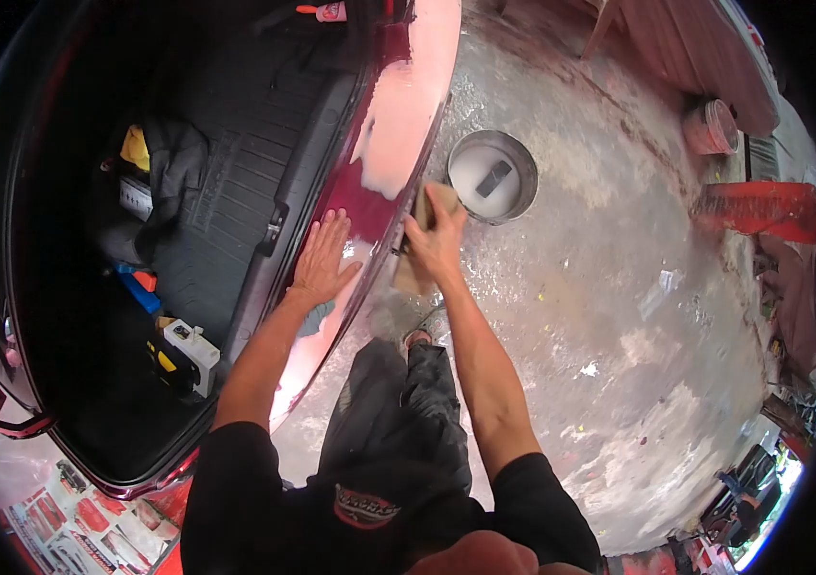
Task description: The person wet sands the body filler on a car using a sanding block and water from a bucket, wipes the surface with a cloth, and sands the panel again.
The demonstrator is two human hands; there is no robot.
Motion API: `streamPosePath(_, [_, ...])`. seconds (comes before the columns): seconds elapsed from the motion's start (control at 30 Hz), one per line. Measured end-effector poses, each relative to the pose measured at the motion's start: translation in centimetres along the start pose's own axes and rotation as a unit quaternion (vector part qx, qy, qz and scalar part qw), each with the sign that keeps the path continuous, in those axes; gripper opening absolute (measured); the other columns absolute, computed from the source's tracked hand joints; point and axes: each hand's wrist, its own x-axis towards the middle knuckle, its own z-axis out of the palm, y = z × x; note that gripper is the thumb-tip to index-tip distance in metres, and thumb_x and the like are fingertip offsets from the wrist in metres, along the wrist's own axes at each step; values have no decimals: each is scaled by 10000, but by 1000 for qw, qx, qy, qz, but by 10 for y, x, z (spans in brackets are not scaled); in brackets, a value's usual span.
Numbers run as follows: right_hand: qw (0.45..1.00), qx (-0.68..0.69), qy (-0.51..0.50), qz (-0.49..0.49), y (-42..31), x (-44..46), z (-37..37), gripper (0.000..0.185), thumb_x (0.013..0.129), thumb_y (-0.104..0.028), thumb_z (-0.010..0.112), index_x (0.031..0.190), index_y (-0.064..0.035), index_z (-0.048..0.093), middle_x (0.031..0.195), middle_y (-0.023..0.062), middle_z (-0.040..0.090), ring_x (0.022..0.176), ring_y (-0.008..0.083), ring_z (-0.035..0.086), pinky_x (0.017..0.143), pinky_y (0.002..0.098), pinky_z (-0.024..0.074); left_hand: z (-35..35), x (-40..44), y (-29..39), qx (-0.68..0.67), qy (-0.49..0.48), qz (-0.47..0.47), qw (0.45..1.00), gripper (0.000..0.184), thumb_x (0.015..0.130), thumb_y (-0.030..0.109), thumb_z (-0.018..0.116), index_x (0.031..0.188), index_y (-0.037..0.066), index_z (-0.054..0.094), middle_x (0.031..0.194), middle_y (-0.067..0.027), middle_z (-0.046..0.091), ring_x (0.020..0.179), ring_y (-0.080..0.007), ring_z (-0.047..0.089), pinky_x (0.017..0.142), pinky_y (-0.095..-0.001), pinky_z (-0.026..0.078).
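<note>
My left hand (pixel 324 259) lies flat with fingers spread on the dark red and pale-patched rear bumper (pixel 369 216) of a car. At the bumper's outer edge, my right hand (pixel 438 235) grips a tan sheet (pixel 413 276) that looks like sandpaper, with the thumb on the bumper side. Part of the sheet is hidden under the hand. Beside my right hand a round metal pan (pixel 529 196) stands on the floor with whitish liquid in it. A dark rectangular block (pixel 494 179) sits in the liquid.
The open car trunk (pixel 245 182) holds a dark cloth (pixel 176 163), a white and yellow boxy item (pixel 192 355) and a blue item (pixel 139 287). On the concrete floor (pixel 599 287), a bucket (pixel 711 127) and a red stand (pixel 762 206) stand at the right. Printed sheets (pixel 72 522) lie lower left.
</note>
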Motion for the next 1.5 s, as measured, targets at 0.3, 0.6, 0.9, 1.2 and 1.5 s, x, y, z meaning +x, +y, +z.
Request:
streamPosePath(0.3, [981,-88,136,-106,-14,36,80,769,797,-272,791,1525,-211,549,1512,461,284,1421,586,323,1199,563,334,3,5,2,-10,30,-38,999,694,1021,276,541,1617,4,313,1712,-147,268,1607,-299,188,1314,-454,132])
streamPosePath(0.6, [957,-193,168,-134,-55,124,104,711,846,-294,728,1503,-89,552,1380,453,475,1362,580,391,1179,614,309,7,5,-2,-30,33,-31,999,618,1032,230,473,1602,21,359,1687,-142,323,1589,-306,241,1308,-466,151])
streamPosePath(0.9, [958,-188,187,-111,-20,45,107,721,852,-297,722,1525,-118,536,1476,464,378,1400,604,347,1213,594,286,13,5,-7,-33,29,-24,999,640,1025,266,498,1605,30,364,1700,-108,315,1604,-259,208,1314,-422,130])
streamPosePath(1.2, [968,-212,101,-91,-66,133,87,776,809,-490,747,1505,-192,579,1399,468,393,1340,582,398,1174,612,311,3,4,-6,-59,41,-19,997,693,990,281,546,1605,26,351,1686,-129,327,1589,-278,244,1307,-441,163])
streamPosePath(1.5, [975,-67,142,-159,-24,72,81,716,830,-330,797,1490,-140,595,1457,444,358,1409,559,314,1163,585,355,3,3,-6,-69,40,-22,997,697,988,288,556,1597,18,354,1695,-142,299,1593,-295,228,1309,-447,154])
